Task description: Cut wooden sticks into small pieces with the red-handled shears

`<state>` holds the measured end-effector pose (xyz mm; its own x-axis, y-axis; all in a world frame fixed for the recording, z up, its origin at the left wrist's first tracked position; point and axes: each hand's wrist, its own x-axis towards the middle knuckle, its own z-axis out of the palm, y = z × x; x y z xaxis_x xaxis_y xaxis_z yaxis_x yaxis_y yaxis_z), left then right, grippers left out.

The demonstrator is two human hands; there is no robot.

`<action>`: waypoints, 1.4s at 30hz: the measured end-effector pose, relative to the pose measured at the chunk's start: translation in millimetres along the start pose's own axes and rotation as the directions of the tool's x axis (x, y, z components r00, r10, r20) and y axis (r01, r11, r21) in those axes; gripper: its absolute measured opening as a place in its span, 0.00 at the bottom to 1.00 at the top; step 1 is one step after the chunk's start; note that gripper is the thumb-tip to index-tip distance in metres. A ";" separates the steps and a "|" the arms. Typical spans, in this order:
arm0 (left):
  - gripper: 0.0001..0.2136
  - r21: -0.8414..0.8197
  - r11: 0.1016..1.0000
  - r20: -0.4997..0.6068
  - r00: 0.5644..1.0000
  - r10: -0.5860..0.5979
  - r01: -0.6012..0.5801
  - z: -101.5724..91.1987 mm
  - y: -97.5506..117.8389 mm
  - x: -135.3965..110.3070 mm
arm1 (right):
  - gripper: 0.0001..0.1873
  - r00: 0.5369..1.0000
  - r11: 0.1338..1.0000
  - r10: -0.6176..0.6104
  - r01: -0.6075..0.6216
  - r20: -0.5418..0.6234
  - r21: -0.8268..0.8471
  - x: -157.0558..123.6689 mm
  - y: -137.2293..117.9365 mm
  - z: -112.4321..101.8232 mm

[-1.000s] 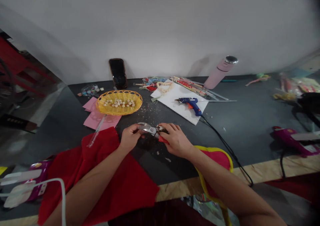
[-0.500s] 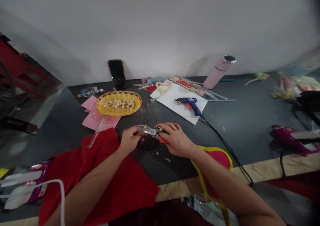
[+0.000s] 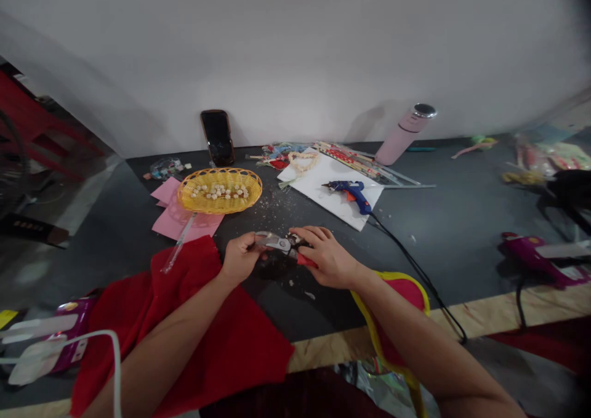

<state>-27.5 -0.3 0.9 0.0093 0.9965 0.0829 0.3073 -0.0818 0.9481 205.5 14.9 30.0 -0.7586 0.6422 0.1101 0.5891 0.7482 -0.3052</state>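
Note:
Over the dark table my right hand (image 3: 330, 258) is wrapped around the red handle of a pair of metal shears (image 3: 278, 244), whose silver head points left. My left hand (image 3: 240, 258) is closed, thumb against fingers, right at the tip of that silver head. Whatever sits between those fingers is too small and blurred to make out. A dark patch lies just below the tool, and small pale scraps (image 3: 309, 295) are scattered on the table nearby. Left of my left forearm a red cloth (image 3: 184, 276) is spread out.
A yellow basket (image 3: 184, 202) with white beads rests on pink paper (image 3: 161, 226). A blue glue gun (image 3: 353, 191) lies on a white board (image 3: 318, 193), its cable running to the table edge. Behind are a phone (image 3: 218, 138), wrapped sticks (image 3: 346, 159) and a pink bottle (image 3: 401, 138).
Both hands stay in nearly the same place. The fingers of my right hand have shifted slightly on the handle, and more of the red grip shows.

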 end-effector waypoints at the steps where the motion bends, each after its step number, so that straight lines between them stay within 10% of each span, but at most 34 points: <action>1: 0.07 0.012 1.000 -0.002 1.000 0.002 -0.002 0.1 -1.0 -0.1 | 0.12 1.000 1.000 -0.002 0.002 0.002 -0.002 0.0 0.1 -0.2; 13: 0.05 0.124 0.992 -0.119 0.993 0.002 0.013 -6.3 0.7 5.0 | 0.20 0.990 0.989 0.138 -0.138 -0.003 -0.051 1.0 -8.6 3.5; 42: 0.09 -0.219 0.970 0.051 0.994 -0.102 0.110 -5.6 -2.7 5.5 | 0.17 0.989 0.990 0.123 -0.128 -0.087 -0.054 2.7 -9.9 10.2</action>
<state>-33.6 5.3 0.5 0.0264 0.9992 -0.0295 0.0911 0.0270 0.9955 194.8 7.5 23.7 -0.6530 0.7416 0.1534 0.6959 0.6675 -0.2649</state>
